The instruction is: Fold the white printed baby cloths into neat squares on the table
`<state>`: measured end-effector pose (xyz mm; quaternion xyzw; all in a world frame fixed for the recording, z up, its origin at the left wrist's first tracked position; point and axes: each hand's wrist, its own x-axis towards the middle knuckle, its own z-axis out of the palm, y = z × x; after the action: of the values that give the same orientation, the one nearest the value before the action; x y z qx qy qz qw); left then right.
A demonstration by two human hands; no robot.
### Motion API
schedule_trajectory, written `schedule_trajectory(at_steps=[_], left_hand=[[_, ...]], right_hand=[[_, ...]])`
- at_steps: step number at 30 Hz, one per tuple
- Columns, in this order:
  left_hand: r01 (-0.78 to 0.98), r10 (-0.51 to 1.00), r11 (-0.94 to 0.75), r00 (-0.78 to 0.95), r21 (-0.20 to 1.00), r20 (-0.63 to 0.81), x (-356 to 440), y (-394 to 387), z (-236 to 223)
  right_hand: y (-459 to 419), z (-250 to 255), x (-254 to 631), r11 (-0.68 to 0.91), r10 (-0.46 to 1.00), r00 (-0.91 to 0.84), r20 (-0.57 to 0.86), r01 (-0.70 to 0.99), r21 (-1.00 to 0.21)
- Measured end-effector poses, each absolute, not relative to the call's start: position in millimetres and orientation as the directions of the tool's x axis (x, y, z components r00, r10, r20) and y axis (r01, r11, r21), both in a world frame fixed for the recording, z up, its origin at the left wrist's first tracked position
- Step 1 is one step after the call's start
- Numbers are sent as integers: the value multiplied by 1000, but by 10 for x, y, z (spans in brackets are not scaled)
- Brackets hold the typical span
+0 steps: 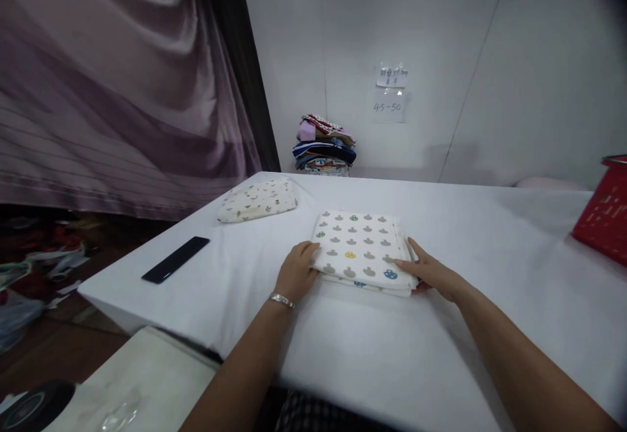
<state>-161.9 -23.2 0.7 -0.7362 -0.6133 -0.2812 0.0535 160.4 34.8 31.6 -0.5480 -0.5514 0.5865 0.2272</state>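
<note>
A folded white cloth [360, 249] printed with small grey and coloured shapes lies on the white table [490, 236]. My left hand [296, 274], a bracelet on its wrist, curls round the cloth's near left corner, fingers tucked at its edge. At the near right corner my right hand [431, 274] presses against the fold, fingers around its side and thumb on top. Both hands grip the cloth, which rests flat on the table.
A second folded patterned cloth [258, 200] lies at the far left of the table, and a dark phone [175, 259] near the left edge. A stack of folded clothes [324, 146] stands against the wall behind. A red basket [603, 213] sits at the right edge.
</note>
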Motion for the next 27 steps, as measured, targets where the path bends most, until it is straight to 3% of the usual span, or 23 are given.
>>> schedule_trajectory(at_steps=[4, 10, 20, 24, 27], left_hand=[[918, 837, -326, 168, 228, 521, -1578, -231, 26], [949, 885, -230, 111, 217, 453, -1555, -217, 52], [956, 920, -142, 31, 258, 391, -1583, -193, 52], [939, 913, -184, 54, 290, 405, -1612, -187, 50], [928, 914, -197, 57, 315, 403, -1623, -188, 56]], right_hand=[[339, 320, 1652, -315, 839, -367, -402, 276, -908], [403, 236, 1661, -321, 822, -455, -341, 123, -939], [337, 269, 1632, -300, 814, -454, -362, 204, -932], [426, 202, 1712, -204, 906, -290, -309, 341, -918], [516, 148, 1745, -48, 995, -63, -81, 406, -913]])
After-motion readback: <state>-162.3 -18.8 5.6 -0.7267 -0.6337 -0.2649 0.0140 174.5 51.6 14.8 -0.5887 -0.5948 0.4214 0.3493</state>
